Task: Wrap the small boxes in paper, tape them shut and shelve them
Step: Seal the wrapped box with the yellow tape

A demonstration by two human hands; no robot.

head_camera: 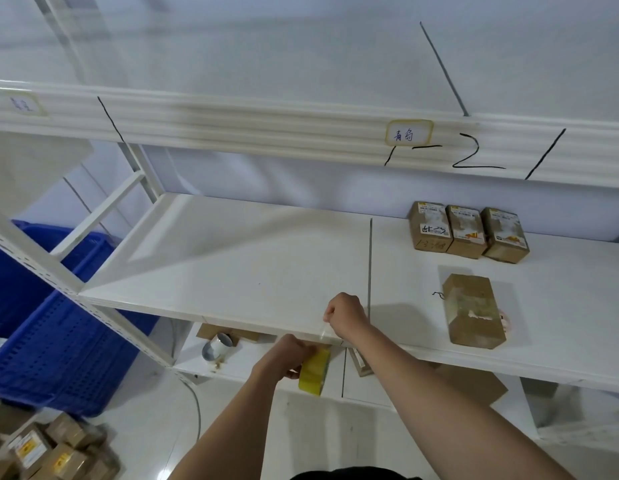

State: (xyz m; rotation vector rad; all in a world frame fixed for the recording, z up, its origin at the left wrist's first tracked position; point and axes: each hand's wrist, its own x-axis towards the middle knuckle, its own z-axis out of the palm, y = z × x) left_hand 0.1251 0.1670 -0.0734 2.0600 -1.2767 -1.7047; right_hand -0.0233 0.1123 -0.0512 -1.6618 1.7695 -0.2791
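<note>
My left hand (287, 355) grips a yellowish roll of clear tape (314, 372) just below the front edge of the white shelf (232, 258). My right hand (346, 311) pinches the free end of the tape strip (324, 329) and holds it stretched above the roll, over the shelf edge. A box wrapped in brown paper (472, 311) lies on the shelf to the right of my hands, with tape across its top. Three small labelled brown boxes (467, 232) stand in a row at the back of the shelf.
Blue plastic crates (51, 327) stand to the left of the white rack. A heap of several small boxes (55, 452) lies on the floor at bottom left. Another tape roll (218, 346) and cardboard pieces (471, 382) sit on the lower shelf.
</note>
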